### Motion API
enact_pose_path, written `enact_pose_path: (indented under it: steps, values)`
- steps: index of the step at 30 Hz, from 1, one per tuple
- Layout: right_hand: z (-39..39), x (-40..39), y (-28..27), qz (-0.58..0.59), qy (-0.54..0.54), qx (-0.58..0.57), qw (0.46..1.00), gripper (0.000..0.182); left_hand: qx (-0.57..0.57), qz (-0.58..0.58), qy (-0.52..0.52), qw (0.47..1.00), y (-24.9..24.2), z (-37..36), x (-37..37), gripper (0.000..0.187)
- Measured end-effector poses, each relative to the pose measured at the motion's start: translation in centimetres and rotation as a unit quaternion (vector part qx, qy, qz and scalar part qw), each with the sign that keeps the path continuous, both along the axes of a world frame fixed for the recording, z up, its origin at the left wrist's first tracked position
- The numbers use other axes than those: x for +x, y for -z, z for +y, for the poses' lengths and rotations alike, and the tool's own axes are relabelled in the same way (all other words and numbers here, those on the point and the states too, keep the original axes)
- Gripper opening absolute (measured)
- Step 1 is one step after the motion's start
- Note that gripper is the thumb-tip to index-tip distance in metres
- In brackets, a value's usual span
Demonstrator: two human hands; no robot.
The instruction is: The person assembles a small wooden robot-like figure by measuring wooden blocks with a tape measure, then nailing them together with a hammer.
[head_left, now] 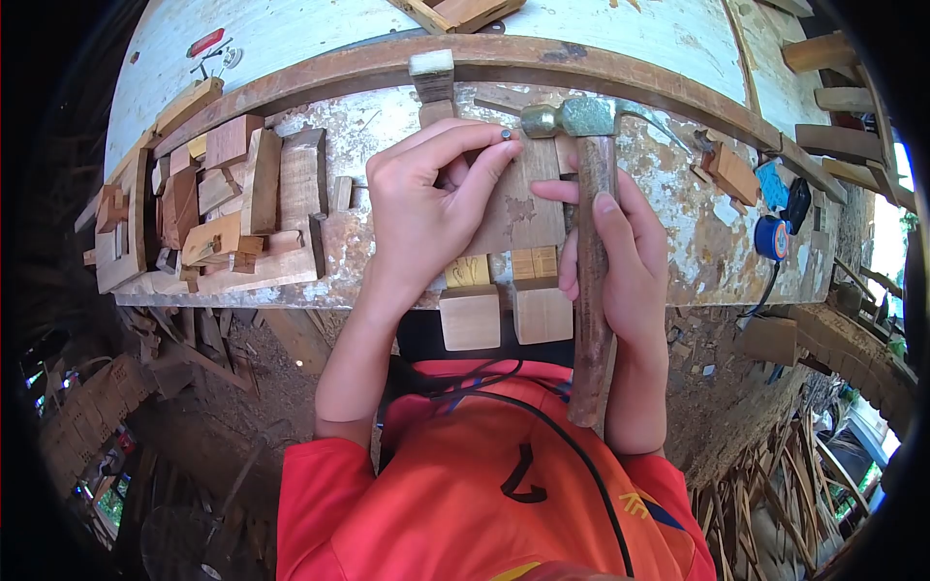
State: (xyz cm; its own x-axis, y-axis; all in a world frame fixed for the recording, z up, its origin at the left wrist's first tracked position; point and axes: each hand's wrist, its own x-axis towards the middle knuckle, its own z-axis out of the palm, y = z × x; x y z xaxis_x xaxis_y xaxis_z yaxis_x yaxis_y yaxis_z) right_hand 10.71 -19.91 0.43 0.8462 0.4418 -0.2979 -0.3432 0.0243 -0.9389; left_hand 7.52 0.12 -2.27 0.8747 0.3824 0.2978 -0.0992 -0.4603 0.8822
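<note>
Between its thumb and forefinger, my left hand [431, 189] pinches a nail [506, 136], of which only the dark round head shows. My right hand [635, 242] is wrapped round the wooden handle of a claw hammer [593, 339]. The hammer's greenish metal head is up, with the striking face toward my left fingers and the claw to the right. Beneath both hands lies a flat wooden board [513, 218] with a worn patch. Two pale wooden blocks [470, 320] with yellowish pieces behind them jut past the bench's near edge.
A long wooden rail [320, 89] crosses the paint-worn bench [339, 261]. Wood offcuts [228, 145] are heaped in a wooden frame at left. At right are a wooden block [733, 174] and a blue round tape measure [771, 237]. A red-handled tool [205, 42] lies at far left.
</note>
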Motion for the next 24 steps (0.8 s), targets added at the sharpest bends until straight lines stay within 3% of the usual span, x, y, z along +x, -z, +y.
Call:
enact_pose_path:
  steps: [16, 24]
  values:
    - [0.01, -0.05, 0.03, -0.003, 0.0, 0.001, 1.0, 0.041, 0.005, -0.002, 0.0, 1.0, 0.14, 0.01, 0.01, 0.012]
    - [0.05, -0.03, -0.03, -0.004, -0.001, -0.002, 1.0, 0.041, 0.048, -0.081, 0.004, 0.996, 0.88, 0.05, 0.56, 0.009]
